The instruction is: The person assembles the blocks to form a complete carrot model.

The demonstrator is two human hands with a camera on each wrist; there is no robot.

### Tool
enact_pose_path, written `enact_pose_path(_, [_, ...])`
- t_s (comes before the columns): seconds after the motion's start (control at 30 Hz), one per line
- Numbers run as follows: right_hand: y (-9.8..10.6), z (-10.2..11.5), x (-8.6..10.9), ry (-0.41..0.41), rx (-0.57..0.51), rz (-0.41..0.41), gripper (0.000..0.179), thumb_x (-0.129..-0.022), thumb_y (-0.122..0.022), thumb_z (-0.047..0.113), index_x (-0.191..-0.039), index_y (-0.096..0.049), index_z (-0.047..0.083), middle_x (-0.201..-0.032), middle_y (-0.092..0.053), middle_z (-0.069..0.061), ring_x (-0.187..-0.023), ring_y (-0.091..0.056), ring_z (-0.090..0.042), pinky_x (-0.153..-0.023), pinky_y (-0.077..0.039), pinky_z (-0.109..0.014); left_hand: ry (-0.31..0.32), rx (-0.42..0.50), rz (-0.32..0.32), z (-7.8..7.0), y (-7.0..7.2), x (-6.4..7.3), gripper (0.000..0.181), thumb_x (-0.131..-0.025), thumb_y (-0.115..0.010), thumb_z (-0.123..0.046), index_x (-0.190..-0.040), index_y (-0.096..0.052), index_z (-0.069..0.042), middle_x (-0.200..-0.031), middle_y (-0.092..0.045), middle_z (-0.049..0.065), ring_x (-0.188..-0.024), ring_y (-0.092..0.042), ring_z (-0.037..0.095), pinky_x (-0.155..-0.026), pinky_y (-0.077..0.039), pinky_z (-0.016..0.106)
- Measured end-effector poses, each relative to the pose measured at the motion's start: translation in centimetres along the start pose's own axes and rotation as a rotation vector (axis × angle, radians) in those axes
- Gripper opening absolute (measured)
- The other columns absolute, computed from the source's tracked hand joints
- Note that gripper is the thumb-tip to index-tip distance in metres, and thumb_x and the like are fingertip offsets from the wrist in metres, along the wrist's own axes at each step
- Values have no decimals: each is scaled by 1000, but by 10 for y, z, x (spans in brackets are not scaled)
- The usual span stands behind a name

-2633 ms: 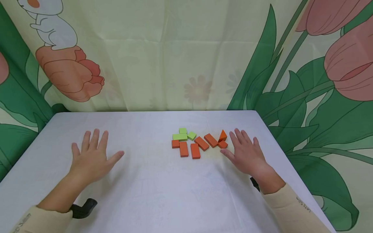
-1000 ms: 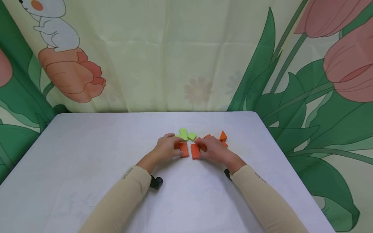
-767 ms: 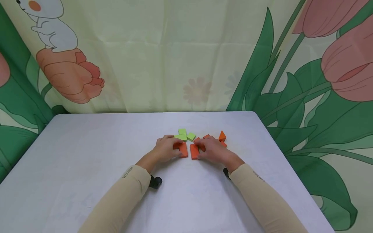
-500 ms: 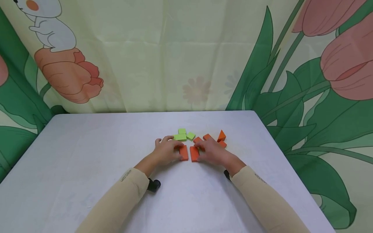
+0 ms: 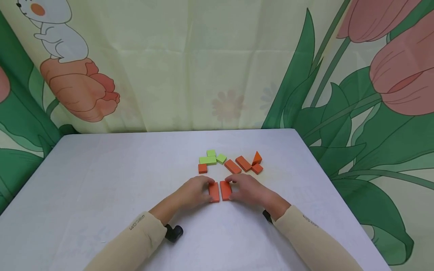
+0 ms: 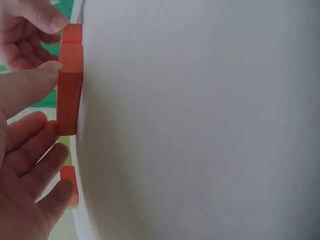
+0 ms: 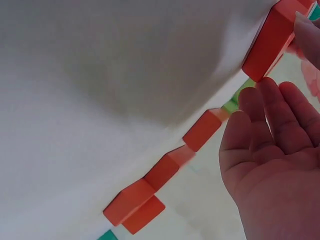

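Two orange rectangular blocks lie side by side on the white table, a narrow gap between them in the head view. My left hand (image 5: 194,192) pinches the left block (image 5: 214,192) by its ends, thumb at the near end and a finger at the far end. On the other side my right hand (image 5: 249,191) holds the right block (image 5: 225,191) in the same way. In the left wrist view the held block (image 6: 70,95) sits on the cloth between thumb and fingertips. The right wrist view shows the other block (image 7: 272,42) between thumb and fingers.
Beyond my hands lie several green blocks (image 5: 208,160), a small orange block (image 5: 202,168), two slanted orange rectangles (image 5: 233,166), and an orange triangle (image 5: 257,158) beside another small orange block (image 5: 257,168). A printed curtain (image 5: 169,75) hangs behind the table (image 5: 101,180).
From wide apart and spread, both hands came in to the two orange blocks, gripped them, and drew them toward the near edge, away from the others. The gap between them narrowed slightly.
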State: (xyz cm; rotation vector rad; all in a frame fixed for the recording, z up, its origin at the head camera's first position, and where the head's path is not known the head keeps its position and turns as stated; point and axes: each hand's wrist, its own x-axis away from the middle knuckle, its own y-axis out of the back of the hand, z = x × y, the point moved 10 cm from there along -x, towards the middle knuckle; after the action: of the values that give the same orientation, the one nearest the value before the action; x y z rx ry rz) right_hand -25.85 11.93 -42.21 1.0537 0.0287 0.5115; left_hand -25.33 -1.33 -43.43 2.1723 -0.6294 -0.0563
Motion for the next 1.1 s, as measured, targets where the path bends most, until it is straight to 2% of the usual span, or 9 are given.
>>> enact_pose_path(0.13, [-5,5,5,12,-18,3,53,-84,-82,17,-133,-62,9,-125,-64,-5,-119,-57,-26,-98,-48,-43,-6,47,7,0,-3,6,55,-85,-82,-18,-134,-61,-5,-126,-63,6,-122,-54,25,-104,-44,43])
enact_pose_path(0.37, [-8,17,7,62,-53,-3,54,-85,-81,15,-134,-60,6,-127,-63,-6,-120,-56,-26,-101,-46,-44,-30,23,-16,-1,-1,12,56,-85,-82,-18,-133,-60,-3,-126,-63,7,-120,-56,25,-103,-45,42])
enact_pose_path(0.77, [-12,16,10,80,-29,-6,56,-86,-81,18,-136,-59,6,-130,-62,-6,-122,-56,-25,-102,-45,-43,-56,47,-15,-1,-1,15,56,-84,-83,-18,-133,-60,-2,-125,-63,7,-119,-57,25,-102,-45,42])
enact_pose_path(0.93, [2,5,7,20,-78,-48,53,-89,-77,24,-137,-60,9,-133,-61,-3,-126,-54,-25,-102,-45,-45,-56,50,-16,-1,-3,15,56,-84,-83,-19,-133,-60,-3,-126,-63,7,-120,-56,24,-103,-45,42])
enact_pose_path(1.1, [24,-15,-7,-53,-138,-126,54,-90,-76,26,-139,-59,10,-130,-62,-6,-120,-56,-25,-98,-47,-44,-50,34,-18,-2,-3,15,56,-85,-82,-20,-134,-60,-4,-126,-63,6,-120,-56,23,-103,-44,42])
